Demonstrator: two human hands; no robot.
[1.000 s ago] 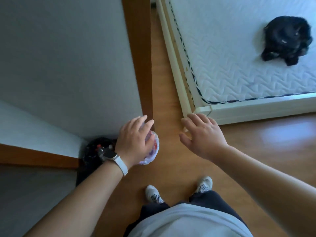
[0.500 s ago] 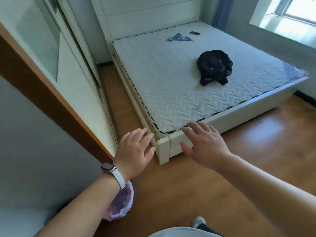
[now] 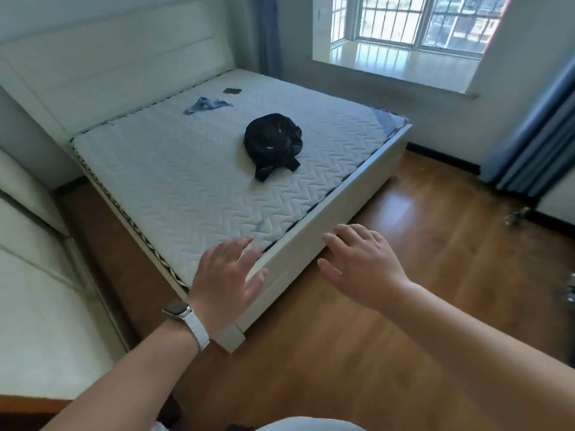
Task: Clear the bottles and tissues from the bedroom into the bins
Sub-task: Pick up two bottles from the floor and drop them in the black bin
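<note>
Near the bottom of the view, over the near corner of the white wooden bed frame [image 3: 311, 244], the left hand [image 3: 228, 276] and the right hand [image 3: 361, 264] both hover with fingers spread and relaxed, grasping nothing; the left wrist wears a watch on a white band [image 3: 177, 307]. On the white quilted mattress [image 3: 193, 181] sits a rounded black backpack [image 3: 270, 141], the only container plainly in sight, and what it holds is hidden. Farther back on the mattress lie a crumpled blue cloth [image 3: 203, 104] and, just right of it, a small flat dark object [image 3: 232, 91] too small to make out. On the brown wooden floor [image 3: 342, 337] at the far right, near the foot of the blue curtain [image 3: 535, 144], lies a small clear glinting item [image 3: 516, 215] that may be a bottle, though it is too blurred to be sure. Another shiny item [image 3: 567, 289] is cut off by the right edge, nearer than the first. A pale scrap [image 3: 158, 427] shows at the bottom edge under the left forearm, mostly hidden, so I cannot tell what it is. White cabinet fronts [image 3: 37, 306] fill the left side.
</note>
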